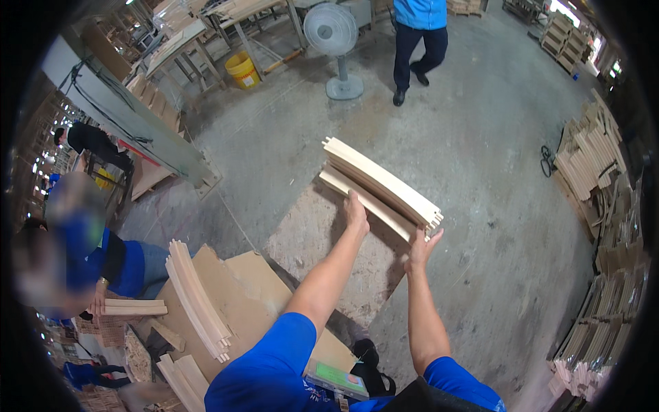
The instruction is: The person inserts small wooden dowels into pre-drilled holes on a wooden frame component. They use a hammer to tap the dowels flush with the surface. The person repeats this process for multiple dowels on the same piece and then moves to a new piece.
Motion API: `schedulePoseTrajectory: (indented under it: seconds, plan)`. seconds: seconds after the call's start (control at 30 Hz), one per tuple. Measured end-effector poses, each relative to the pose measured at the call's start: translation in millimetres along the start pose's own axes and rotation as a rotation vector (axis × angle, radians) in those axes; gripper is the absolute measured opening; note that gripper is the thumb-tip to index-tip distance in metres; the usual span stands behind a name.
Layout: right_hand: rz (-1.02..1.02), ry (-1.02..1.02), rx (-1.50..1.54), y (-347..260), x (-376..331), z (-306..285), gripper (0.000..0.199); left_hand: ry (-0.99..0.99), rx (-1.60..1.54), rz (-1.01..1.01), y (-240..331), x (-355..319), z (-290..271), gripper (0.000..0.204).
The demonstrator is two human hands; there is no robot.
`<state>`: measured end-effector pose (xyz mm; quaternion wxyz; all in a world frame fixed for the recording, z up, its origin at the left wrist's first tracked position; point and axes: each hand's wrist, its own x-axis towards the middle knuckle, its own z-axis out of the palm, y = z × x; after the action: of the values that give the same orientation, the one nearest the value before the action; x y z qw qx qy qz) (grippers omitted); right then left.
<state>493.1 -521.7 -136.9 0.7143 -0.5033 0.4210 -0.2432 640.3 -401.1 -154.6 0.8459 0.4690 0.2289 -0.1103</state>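
Note:
A bundle of curved wooden slats, pale and with small tenons at the ends, is held out in front of me at arm's length. My left hand grips the near slat around its middle, thumb on top and the other fingers mostly hidden beneath. At the bundle's right end, my right hand is closed around the lower edge, close to the tenons. Below the slats a worn, light-coloured board lies on the floor.
Beside my left arm, more curved slats rest on a cardboard-covered surface, with a co-worker next to it. Stacked wood pieces line the right side. Ahead are a fan, a yellow bucket and a walking person.

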Motion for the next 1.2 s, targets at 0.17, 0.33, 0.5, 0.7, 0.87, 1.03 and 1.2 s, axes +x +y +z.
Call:
schedulePoseTrajectory:
  seconds: [0.17,0.33,0.5,0.7,0.87,1.03,1.2]
  plan:
    - [-0.066,-0.046,-0.071,10.5,-1.0,-8.1,0.107,-0.014,0.238,-0.245,28.2,-32.1,-16.5,0.082]
    - [-0.037,0.117,-0.436,19.5,-44.8,-31.5,0.092,-0.291,0.369,-0.250,67.3,-123.9,-93.1,0.080]
    - [0.178,-0.408,-0.310,40.9,-144.7,-95.3,0.061,-0.282,0.454,-0.173,127.5,-275.3,-210.1,0.071]
    - [0.118,-0.956,-0.564,27.1,-294.3,-80.8,0.046,0.078,0.410,0.080,208.7,-438.6,-344.0,0.043]
    - [-0.137,-1.188,-0.706,13.7,-387.0,-25.3,0.043,0.529,0.525,0.441,231.1,-526.7,-459.1,0.038]
    - [-0.273,-1.473,-0.815,32.3,-489.5,4.2,0.037,1.121,1.141,0.468,228.5,-602.4,-579.6,0.044]
    - [-0.380,-1.793,-0.883,73.4,-603.9,11.2,0.043,1.189,1.464,0.141,176.0,-633.5,-609.9,0.058]
